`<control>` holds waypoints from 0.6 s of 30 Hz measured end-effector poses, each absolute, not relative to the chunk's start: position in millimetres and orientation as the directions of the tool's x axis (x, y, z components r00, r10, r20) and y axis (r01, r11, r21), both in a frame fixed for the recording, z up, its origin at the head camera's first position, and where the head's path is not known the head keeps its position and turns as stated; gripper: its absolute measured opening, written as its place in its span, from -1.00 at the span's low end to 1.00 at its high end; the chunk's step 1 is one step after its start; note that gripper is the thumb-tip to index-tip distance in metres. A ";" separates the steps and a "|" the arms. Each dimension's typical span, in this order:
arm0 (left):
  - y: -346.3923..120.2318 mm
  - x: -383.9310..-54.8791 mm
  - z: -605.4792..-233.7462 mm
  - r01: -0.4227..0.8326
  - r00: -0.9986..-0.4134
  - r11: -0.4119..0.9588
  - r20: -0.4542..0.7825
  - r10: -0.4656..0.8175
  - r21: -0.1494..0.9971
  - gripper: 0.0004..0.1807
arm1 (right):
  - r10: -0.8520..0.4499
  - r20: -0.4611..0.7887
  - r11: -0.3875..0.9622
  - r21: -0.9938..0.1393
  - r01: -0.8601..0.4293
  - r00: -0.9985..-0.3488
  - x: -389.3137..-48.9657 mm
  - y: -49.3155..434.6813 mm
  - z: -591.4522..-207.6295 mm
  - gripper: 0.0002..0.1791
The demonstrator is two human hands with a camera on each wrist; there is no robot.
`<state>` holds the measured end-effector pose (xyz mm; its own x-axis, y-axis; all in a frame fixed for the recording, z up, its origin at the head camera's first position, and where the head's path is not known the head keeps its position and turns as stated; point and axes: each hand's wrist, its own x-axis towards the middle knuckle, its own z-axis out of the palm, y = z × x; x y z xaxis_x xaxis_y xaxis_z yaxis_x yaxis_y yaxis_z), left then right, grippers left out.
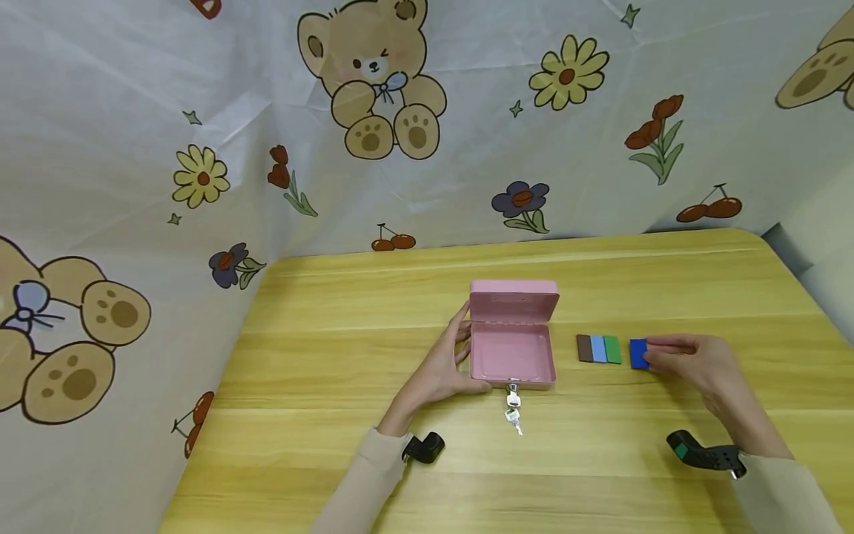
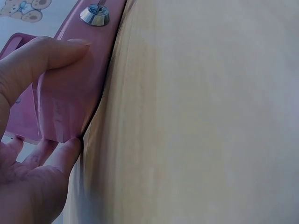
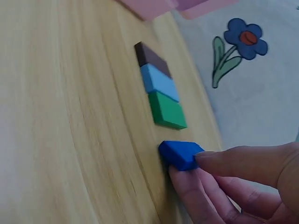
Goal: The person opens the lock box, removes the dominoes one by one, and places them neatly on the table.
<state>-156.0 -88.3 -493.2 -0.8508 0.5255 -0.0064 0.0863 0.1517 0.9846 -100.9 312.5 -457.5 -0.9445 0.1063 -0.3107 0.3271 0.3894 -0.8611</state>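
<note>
A pink metal cash box (image 1: 512, 354) stands on the table with its lid (image 1: 514, 302) raised; the inside is bare. My left hand (image 1: 439, 369) holds its left side, thumb along the front face and fingers against the side wall. Keys (image 1: 513, 400) hang from the lock (image 2: 96, 16) at the front. Right of the box, my right hand (image 1: 697, 363) pinches a dark blue block (image 3: 181, 154) between thumb and fingers. Just left of that block, a brown block (image 3: 153, 60), a light blue block (image 3: 160, 83) and a green block (image 3: 167, 112) lie side by side.
The wood-grain table (image 1: 320, 415) reaches out on both sides of the box. Behind it and at the left hangs a white cloth (image 1: 467, 185) printed with bears and flowers. Each wrist carries a black camera mount (image 1: 707, 454).
</note>
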 end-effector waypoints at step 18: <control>-89.2 -150.6 -486.1 0.081 -0.859 0.190 -0.028 0.511 0.978 0.55 | 0.113 -0.315 0.548 -0.772 0.323 -0.942 -112.9 289.0 -455.9 -0.44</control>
